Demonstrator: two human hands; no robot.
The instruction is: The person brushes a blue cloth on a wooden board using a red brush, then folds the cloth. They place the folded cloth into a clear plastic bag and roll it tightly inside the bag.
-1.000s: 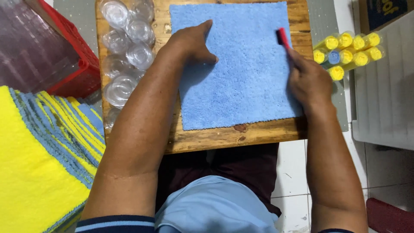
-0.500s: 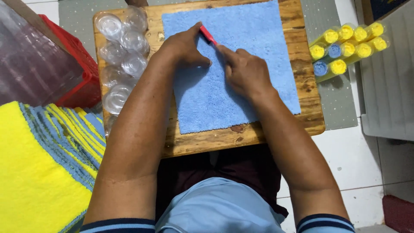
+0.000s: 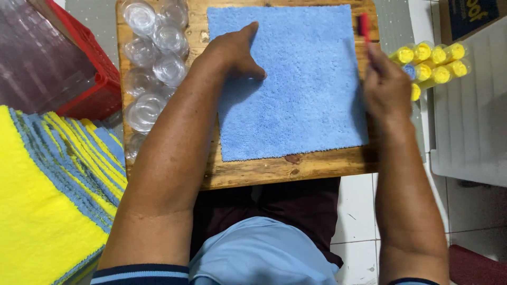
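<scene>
The right hand [image 3: 388, 87] is closed around a small red tool [image 3: 364, 25] at the right edge of the blue cloth [image 3: 296, 84]. Only the tool's red tip shows above the fingers; the rest is hidden in the grip and blurred, so its shape is hard to make out. The left hand [image 3: 232, 53] lies flat and open on the cloth's upper left part, fingers together, thumb spread, pressing the fabric down.

The cloth is a square of soft, napped terry spread flat on a worn wooden desk [image 3: 264, 171] with dark knots near its front edge. Left of the cloth, on the desk's left strip, stand clear plastic cups [image 3: 153, 58], round and glossy, partly covered by the left forearm. Right of the cloth, off the desk, lie clear tubes with yellow caps [image 3: 433, 63] and one blue cap, partly behind the right hand. Far left of the cloth a stack of yellow and blue cloths [image 3: 47, 200] is cut off by the frame, with a red crate [image 3: 90, 79] above it.

Half a second ago the right hand and tool were near the cloth's upper middle, close to the left hand; now they are at its right edge. The left hand has stayed put.
</scene>
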